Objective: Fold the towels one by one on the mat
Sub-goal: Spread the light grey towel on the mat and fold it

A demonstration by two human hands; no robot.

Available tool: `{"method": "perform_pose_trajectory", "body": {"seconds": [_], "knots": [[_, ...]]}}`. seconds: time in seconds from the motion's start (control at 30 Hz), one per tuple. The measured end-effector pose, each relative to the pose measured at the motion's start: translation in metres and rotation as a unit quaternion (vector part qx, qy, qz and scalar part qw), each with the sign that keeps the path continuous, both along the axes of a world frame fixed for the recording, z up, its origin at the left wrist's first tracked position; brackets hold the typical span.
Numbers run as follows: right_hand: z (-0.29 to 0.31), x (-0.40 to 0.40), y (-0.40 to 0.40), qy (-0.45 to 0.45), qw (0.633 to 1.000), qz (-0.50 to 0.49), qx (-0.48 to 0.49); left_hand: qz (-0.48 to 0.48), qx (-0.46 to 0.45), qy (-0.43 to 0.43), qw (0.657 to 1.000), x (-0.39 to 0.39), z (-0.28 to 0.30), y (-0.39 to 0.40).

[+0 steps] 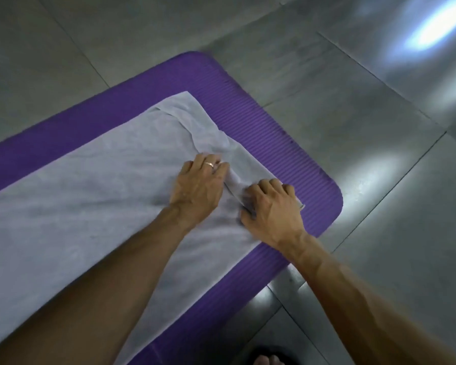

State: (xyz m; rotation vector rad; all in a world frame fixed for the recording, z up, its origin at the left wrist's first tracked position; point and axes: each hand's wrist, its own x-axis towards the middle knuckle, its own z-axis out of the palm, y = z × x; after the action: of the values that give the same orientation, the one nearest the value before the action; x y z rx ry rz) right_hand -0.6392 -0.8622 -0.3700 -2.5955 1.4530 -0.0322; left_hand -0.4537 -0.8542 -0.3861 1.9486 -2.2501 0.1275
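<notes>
Left hand (199,184): fingers curled, gripping a bunched fold at frame centre.
Right hand (273,206): just beside it, fingers curled on the towel's corner edge.
Grey towel (77,201): spread over the purple mat (261,122).
Tiled floor (366,180): around.

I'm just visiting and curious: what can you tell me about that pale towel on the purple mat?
The towel is pale grey-lilac, soft cloth by its look, spread mostly flat on the purple mat and running out of view at the left. Its far right part is rumpled, with one flap folded over. The left hand and right hand both sit on that end, their fingers curled into the cloth near its right edge.
</notes>
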Motion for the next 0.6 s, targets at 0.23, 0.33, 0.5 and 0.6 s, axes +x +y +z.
{"method": "perform_pose_trajectory", "body": {"seconds": [0.23, 0.33, 0.5, 0.6], "knots": [[-0.002, -0.006, -0.008, -0.042, 0.999, 0.008, 0.032, -0.149, -0.016, 0.014, 0.989, 0.027, 0.005, -0.013], [-0.002, 0.003, -0.029, -0.081, 0.996, -0.038, 0.018, -0.091, -0.049, 0.018, 0.994, 0.042, 0.020, -0.039], [-0.001, 0.026, -0.068, -0.063, 0.989, -0.111, 0.067, 0.018, 0.159, -0.111, 0.981, 0.067, 0.028, -0.112], [-0.001, 0.028, -0.074, -0.057, 0.985, -0.136, 0.091, -0.016, 0.212, -0.144, 0.967, 0.081, 0.030, -0.136]]}}
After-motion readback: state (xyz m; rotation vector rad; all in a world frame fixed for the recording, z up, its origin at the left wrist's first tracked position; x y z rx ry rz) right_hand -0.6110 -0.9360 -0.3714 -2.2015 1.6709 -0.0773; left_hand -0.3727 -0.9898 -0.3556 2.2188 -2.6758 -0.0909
